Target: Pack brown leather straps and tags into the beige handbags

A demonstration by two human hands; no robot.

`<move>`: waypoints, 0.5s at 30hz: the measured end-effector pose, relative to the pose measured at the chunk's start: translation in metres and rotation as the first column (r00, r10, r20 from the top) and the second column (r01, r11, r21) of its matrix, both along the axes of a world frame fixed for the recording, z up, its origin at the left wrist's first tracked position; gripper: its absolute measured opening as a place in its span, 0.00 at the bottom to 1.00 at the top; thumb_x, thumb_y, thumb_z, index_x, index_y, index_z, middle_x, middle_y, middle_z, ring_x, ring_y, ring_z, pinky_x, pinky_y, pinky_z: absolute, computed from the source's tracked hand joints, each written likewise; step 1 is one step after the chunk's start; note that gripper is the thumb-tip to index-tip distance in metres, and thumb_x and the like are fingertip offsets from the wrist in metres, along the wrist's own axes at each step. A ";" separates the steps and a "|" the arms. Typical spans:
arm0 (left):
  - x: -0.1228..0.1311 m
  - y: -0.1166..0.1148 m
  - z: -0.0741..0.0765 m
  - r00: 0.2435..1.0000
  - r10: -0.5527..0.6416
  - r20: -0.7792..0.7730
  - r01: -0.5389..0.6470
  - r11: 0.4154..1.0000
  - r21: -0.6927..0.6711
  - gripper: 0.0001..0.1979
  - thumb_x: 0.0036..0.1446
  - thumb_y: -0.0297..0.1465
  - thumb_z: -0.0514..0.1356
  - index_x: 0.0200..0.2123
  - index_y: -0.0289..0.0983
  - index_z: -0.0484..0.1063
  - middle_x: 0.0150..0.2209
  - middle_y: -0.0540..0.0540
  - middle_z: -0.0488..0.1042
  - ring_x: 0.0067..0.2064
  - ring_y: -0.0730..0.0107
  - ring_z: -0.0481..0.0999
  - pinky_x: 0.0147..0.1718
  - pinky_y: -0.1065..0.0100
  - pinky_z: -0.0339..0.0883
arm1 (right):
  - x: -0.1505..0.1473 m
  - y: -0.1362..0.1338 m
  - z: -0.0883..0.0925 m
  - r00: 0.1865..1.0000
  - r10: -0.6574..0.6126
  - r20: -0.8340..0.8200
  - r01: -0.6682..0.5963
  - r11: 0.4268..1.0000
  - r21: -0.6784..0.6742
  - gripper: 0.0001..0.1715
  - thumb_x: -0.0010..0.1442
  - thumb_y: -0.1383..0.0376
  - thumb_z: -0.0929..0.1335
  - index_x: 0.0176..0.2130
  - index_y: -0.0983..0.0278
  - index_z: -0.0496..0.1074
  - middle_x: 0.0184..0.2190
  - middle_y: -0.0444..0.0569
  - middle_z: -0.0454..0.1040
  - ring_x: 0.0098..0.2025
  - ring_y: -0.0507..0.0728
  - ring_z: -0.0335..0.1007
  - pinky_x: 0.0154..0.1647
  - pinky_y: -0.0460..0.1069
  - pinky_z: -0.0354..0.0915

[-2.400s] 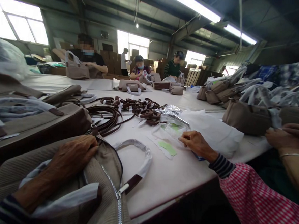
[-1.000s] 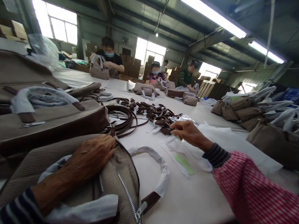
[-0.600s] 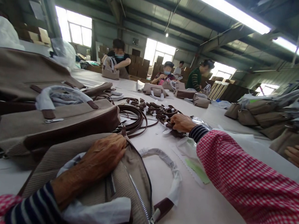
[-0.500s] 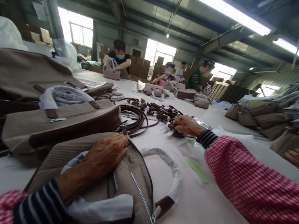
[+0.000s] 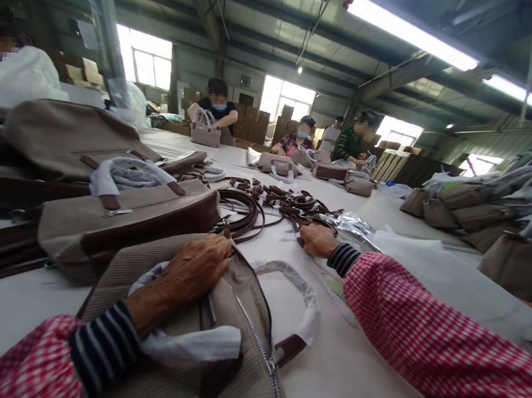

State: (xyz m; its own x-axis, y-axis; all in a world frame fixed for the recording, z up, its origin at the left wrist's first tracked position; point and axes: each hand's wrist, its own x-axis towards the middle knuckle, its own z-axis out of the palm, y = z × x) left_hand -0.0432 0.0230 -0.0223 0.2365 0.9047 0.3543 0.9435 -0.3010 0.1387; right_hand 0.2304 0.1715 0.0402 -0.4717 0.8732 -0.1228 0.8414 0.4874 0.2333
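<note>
A taupe ribbed handbag (image 5: 154, 258) lies in front of me, its zipper (image 5: 253, 327) partly undone and its handles (image 5: 307, 303) wrapped in white paper. My left hand (image 5: 199, 264) is closed over the far edge of this bag, near the zipper's end; its fingertips are hidden. My right hand (image 5: 318, 240) is closed at the near side of a pile of brown straps (image 5: 299, 202). A dark strap piece shows at its fingers. Between the hands and a second handbag (image 5: 133, 227) lies a coil of long brown straps (image 5: 245, 213).
More taupe bags (image 5: 71, 136) are stacked at left, and others (image 5: 468, 199) at right. Clear plastic wrap (image 5: 352, 222) and white sheets (image 5: 407, 249) lie beyond my right arm. Several people stand around the far side of the white table (image 5: 363, 373), handling bags.
My right hand has drawn back slightly from the strap pile toward me, with a dark strap piece at its fingers. My left hand stays on the bag. The view has shifted a little left.
</note>
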 end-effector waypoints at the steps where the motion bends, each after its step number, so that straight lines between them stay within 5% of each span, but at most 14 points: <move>1: 0.000 0.000 0.001 1.000 0.001 0.005 -0.001 1.000 0.002 0.09 0.67 0.29 0.52 0.35 0.39 0.70 0.36 0.44 0.75 0.39 0.58 0.75 0.43 0.59 0.66 | -0.001 -0.001 0.000 1.000 0.001 -0.012 -0.001 1.000 0.002 0.16 0.54 0.70 0.70 0.44 0.69 0.79 0.45 0.64 0.80 0.45 0.62 0.77 0.38 0.48 0.64; 6: 0.000 -0.001 0.003 1.000 0.002 0.021 -0.002 1.000 0.001 0.08 0.67 0.28 0.54 0.34 0.39 0.69 0.35 0.45 0.75 0.38 0.59 0.75 0.42 0.60 0.66 | 0.010 -0.012 0.028 0.996 0.001 -0.092 -0.011 0.995 -0.104 0.09 0.49 0.72 0.69 0.33 0.68 0.77 0.30 0.54 0.79 0.34 0.57 0.74 0.30 0.46 0.60; 10: 0.000 -0.002 0.005 1.000 0.002 0.019 -0.002 1.000 -0.009 0.09 0.67 0.29 0.53 0.34 0.39 0.69 0.35 0.44 0.75 0.37 0.60 0.74 0.42 0.61 0.66 | 0.032 -0.043 0.052 0.952 0.057 -0.300 -0.156 0.935 -0.317 0.06 0.53 0.68 0.67 0.32 0.67 0.75 0.24 0.45 0.72 0.27 0.52 0.69 0.26 0.45 0.57; 15: 0.001 -0.004 0.007 1.000 0.000 0.009 0.000 1.000 -0.022 0.09 0.68 0.28 0.52 0.34 0.39 0.68 0.36 0.44 0.75 0.37 0.60 0.74 0.42 0.60 0.67 | 0.038 -0.088 0.038 0.889 0.104 -0.447 -0.314 0.849 -0.426 0.01 0.52 0.70 0.68 0.30 0.66 0.71 0.22 0.40 0.66 0.24 0.49 0.62 0.25 0.46 0.53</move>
State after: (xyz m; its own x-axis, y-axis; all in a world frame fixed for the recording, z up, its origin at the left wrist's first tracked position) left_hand -0.0426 0.0189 -0.0152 0.2333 0.9125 0.3360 0.9422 -0.2975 0.1538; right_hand 0.2681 0.0830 0.0778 -0.7340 0.6283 -0.2579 0.6730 0.6219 -0.4004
